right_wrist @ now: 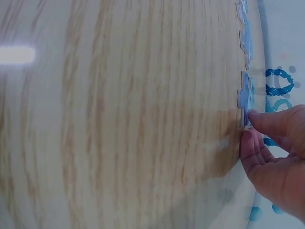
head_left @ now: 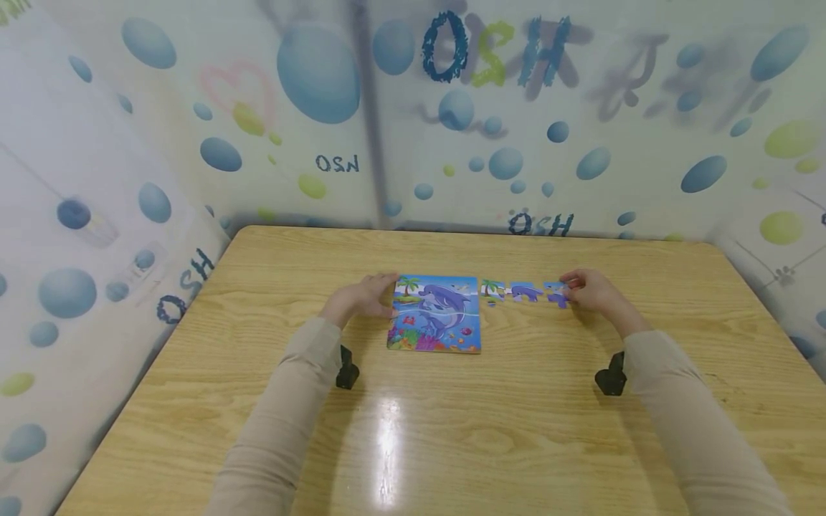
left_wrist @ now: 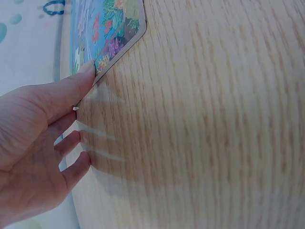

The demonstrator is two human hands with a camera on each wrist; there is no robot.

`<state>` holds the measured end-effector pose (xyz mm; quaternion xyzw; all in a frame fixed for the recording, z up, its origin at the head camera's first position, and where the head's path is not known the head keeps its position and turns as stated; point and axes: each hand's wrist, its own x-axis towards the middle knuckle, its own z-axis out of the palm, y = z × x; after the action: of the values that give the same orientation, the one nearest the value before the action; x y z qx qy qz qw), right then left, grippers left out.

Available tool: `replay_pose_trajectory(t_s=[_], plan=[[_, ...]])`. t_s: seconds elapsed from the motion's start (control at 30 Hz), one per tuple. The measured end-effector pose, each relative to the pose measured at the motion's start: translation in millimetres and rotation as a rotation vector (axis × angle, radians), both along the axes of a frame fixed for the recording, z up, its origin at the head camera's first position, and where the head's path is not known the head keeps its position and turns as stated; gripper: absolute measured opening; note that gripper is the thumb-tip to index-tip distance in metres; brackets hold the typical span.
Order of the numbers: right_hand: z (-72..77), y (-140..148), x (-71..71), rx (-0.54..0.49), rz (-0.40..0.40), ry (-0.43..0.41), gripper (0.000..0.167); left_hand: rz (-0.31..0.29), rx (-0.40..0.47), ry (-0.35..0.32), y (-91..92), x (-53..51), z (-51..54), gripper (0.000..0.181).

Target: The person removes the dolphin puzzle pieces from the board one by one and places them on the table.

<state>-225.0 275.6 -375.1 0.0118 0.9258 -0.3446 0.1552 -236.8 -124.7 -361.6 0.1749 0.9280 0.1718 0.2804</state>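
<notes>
A square dolphin picture board (head_left: 434,315) lies flat on the table. My left hand (head_left: 363,295) rests at its left edge, fingers spread, with the thumb (left_wrist: 85,71) touching the border in the left wrist view. To the board's right, puzzle pieces lie in a row: a palm-tree piece (head_left: 492,289), a dolphin piece (head_left: 524,292) and a blue and purple puzzle piece (head_left: 556,295) at the right end. My right hand (head_left: 589,289) pinches that end piece by its right side; the right wrist view shows the thumb against the puzzle piece (right_wrist: 245,98). My fingers partly cover it.
The wooden table (head_left: 490,430) reaches back to a wall (head_left: 400,136) printed with bubbles and letters. A black wrist mount (head_left: 347,369) sits under the left sleeve, another black mount (head_left: 611,376) beside the right one. A small bit (head_left: 492,304) shows below the palm-tree piece.
</notes>
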Motion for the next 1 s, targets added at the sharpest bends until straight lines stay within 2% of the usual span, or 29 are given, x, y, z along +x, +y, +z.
replay_pose_trajectory(t_s=[0.57,0.77,1.0], plan=[[6.8,-5.5,-2.6,-0.022,-0.034,-0.033,0.043,0.003,0.008,0.005,-1.2,-2.2,-3.4,0.078],[7.4,-8.2,-6.4,-0.032,-0.01,-0.043,0.044,0.013,0.009,0.002,-1.0,-1.7,-4.1,0.078],[7.6,-15.3,-10.2,0.007,0.013,-0.044,0.044,0.011,0.001,0.005,-0.6,-0.4,-1.8,0.078]])
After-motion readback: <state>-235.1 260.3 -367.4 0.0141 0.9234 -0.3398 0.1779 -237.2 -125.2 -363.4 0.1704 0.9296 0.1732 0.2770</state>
